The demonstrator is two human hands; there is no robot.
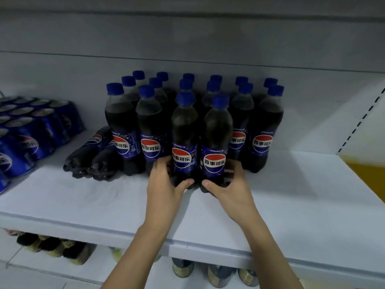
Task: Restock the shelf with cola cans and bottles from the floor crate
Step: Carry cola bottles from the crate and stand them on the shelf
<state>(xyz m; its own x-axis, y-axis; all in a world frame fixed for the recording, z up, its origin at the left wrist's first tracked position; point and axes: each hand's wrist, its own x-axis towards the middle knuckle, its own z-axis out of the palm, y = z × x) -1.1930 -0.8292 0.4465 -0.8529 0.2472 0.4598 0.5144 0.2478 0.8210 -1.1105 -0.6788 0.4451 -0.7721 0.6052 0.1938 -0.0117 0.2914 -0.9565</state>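
Two cola bottles are held at the front of the bottle block, one in each hand. The left bottle point(184, 138) is gripped low on its body by the left hand point(166, 182), with the thumb curled across the base in front and the fingers wrapped behind the label. The right bottle point(216, 140) is gripped the same way by the right hand point(231, 184), thumb under the front of the base, fingers curled round the far side. Both bottles are stood upright, touching each other, and their bases are seen at or just above the white shelf point(291, 205); contact with the board cannot be told.

Directly behind the grip, the standing bottles point(241, 122) are packed in rows up to the back panel, so little room is left that way. To the left of the grip, just beyond the upright rows, two bottles lying on their sides point(91, 159) are seen, bases toward the front. Further left, well apart from the hands, rows of blue cola cans point(31, 132) are ranged to the frame edge.

Toward the body from the grip, a broad bare strip of shelf is left open up to the rounded front lip. To the right of the grip, bare board is also left as far as the slotted upright point(362, 119).

Below the front lip, dark bottles on a lower shelf point(220, 274) are partly seen.
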